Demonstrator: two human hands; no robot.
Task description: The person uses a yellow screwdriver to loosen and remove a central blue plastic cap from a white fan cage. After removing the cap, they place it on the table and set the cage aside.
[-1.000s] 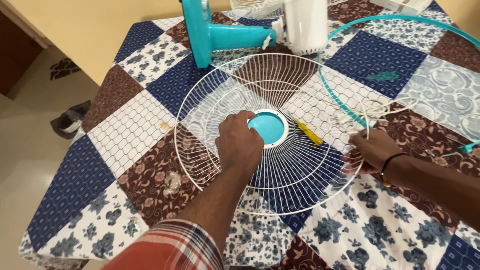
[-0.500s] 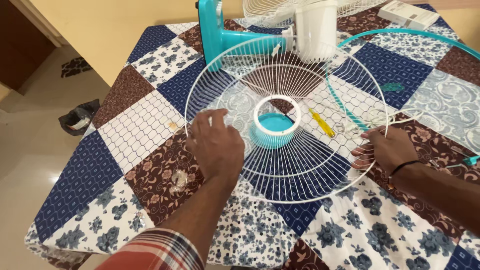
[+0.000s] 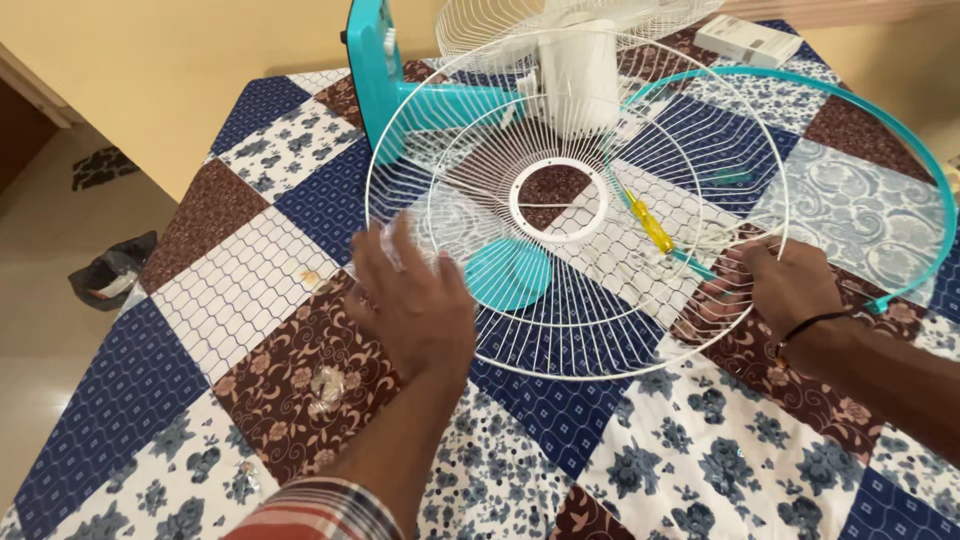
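One small box at the far edge of my desk

A flat, rectangular white box lies at the far right corner of the desk, on the patchwork cloth, just beyond the teal ring and to the right of the fan's white motor housing. It sits at a slant, one long side turned towards me, with a darker band along that edge. It is well apart from both my hands. I see no other packages, labels, signs or screens.
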